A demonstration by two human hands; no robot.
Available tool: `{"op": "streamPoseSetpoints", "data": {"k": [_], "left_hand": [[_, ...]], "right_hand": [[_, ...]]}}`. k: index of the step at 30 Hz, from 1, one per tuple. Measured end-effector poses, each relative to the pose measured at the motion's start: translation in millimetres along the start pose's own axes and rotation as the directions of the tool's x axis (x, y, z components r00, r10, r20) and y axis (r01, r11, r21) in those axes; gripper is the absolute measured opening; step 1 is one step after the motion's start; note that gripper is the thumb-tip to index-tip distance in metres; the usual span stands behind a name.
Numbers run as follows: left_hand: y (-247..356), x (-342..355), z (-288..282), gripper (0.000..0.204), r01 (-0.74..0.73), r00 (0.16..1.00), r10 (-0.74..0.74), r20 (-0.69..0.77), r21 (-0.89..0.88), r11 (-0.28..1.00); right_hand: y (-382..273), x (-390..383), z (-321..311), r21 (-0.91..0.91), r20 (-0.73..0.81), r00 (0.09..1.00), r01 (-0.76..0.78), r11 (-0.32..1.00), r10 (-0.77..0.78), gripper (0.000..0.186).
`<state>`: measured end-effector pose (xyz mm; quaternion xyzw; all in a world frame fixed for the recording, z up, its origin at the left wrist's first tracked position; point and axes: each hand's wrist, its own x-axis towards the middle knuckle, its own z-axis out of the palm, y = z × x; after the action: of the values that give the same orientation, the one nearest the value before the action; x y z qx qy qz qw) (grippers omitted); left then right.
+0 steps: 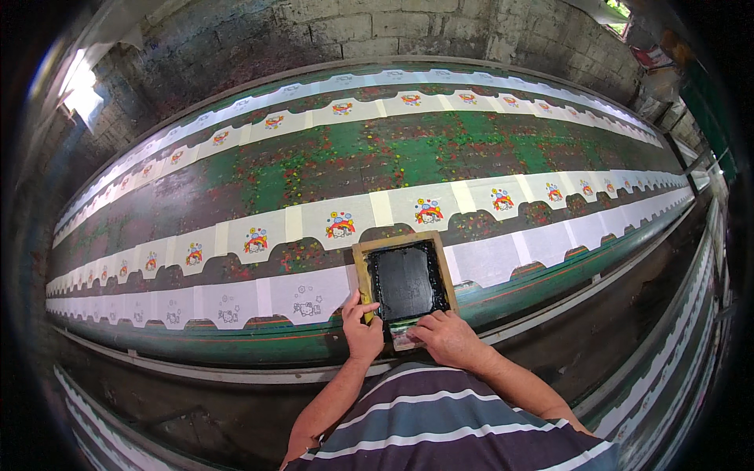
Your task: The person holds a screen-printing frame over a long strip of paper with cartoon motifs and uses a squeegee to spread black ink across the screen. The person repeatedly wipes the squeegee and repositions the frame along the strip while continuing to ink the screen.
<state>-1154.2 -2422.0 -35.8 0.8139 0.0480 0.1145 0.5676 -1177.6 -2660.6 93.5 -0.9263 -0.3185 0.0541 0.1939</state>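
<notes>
A wooden-framed printing screen (448, 271) lies over the near row of white cut pieces, in front of my body. Black ink (407, 279) covers its mesh, thicker along the edges. My left hand (363, 330) grips the left side of the frame near its lower corner, fingers curled over the wood. At the near end of the screen, my right hand (449, 337) is closed on a squeegee (404, 334), whose far edge touches the ink. To the left of the screen, a white piece (308, 302) carries a black outline print. On the right, a white piece (491, 257) looks blank.
A long green table (330, 169), spotted with paint, bears several rows of pieces. Coloured cartoon prints (342, 225) mark the row just beyond the screen. A pale rail (259, 377) runs along the near side. Behind stands a block wall (353, 30); more rows lie at lower right (667, 369).
</notes>
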Motion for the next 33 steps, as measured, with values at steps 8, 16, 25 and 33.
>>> {"op": "streamPoseSetpoints", "data": {"k": [8, 16, 25, 33], "left_hand": [[-4, 1, 1, 0.031, -0.012, 1.0, 0.012, -0.003, -0.023, 1.0], [-3, 0, 2, 0.028, -0.031, 0.999, 0.031, -0.013, -0.011, 0.999], [-2, 1, -1, 0.028, -0.027, 0.999, 0.026, 0.025, 0.037, 0.999], [-5, 0, -3, 0.025, 0.039, 0.999, -0.038, 0.021, -0.038, 0.998]], "right_hand": [[49, 52, -29, 0.112, 0.33, 0.944, -0.054, 0.992, 0.014, 0.032], [91, 125, -31, 0.051, 0.192, 0.979, -0.087, 0.995, 0.076, 0.035], [96, 153, -23, -0.043, 0.051, 0.984, -0.168, 0.985, 0.17, 0.043], [55, 84, -2, -0.068, 0.087, 0.995, -0.049, 0.996, 0.055, 0.048]]}}
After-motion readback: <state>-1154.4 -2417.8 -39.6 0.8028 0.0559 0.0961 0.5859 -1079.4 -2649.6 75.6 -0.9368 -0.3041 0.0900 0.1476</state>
